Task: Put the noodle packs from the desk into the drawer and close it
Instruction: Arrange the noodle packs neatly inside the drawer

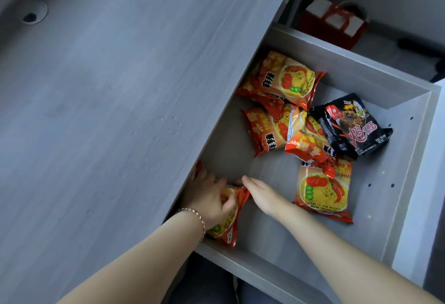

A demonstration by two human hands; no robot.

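Observation:
The grey drawer stands pulled open beside the desk top. Inside lie several orange noodle packs in a loose pile and one black noodle pack at the right. A further orange pack lies flat near the drawer's front. My left hand grips an orange noodle pack at the drawer's left side, partly under the desk edge. My right hand touches the same pack's upper corner, fingers extended.
A red and white gift bag sits on the floor beyond the drawer. A round cable hole is in the desk top at the far left. A dark object lies at the right edge.

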